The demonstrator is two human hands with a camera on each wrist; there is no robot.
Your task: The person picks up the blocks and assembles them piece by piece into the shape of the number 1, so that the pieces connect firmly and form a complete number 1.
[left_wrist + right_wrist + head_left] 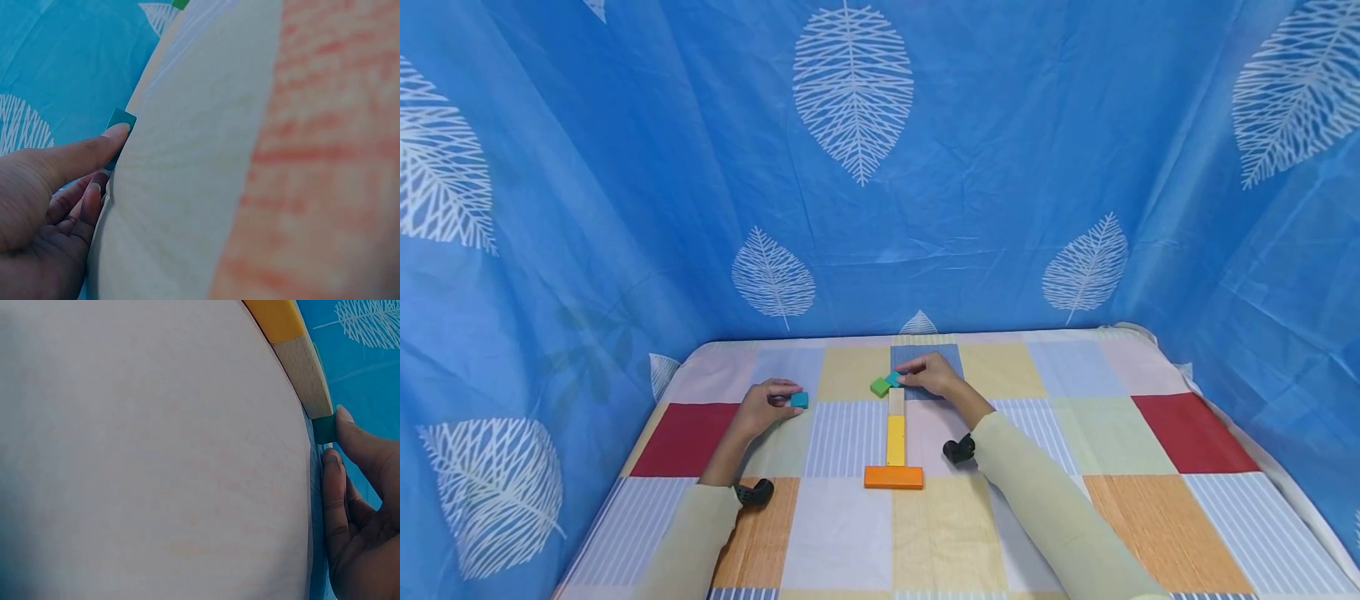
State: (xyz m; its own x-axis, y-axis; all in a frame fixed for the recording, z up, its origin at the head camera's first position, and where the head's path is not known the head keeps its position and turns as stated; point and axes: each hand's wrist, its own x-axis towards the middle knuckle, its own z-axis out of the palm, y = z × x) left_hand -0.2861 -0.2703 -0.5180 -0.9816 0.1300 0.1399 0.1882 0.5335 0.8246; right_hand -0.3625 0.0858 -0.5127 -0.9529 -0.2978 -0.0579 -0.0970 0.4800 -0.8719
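My left hand (765, 406) pinches a small teal block (800, 400) between thumb and fingers, low over the cloth at the left. In the left wrist view the thumb lies across that teal block (120, 119). Farther right, my right hand (934, 373) holds another teal block (893, 379) at the far end of a row of blocks. A green block (880, 387) sits turned at an angle beside it. Running toward me from there are a plain wooden block (897, 402), a yellow block (896, 440) and a crosswise orange block (893, 477).
A patchwork-patterned cloth (842, 533) covers the table. Blue curtains with white leaf prints (962, 208) hang behind it and on both sides. Dark wrist cameras (958, 450) are strapped on both wrists, the right one close beside the yellow block.
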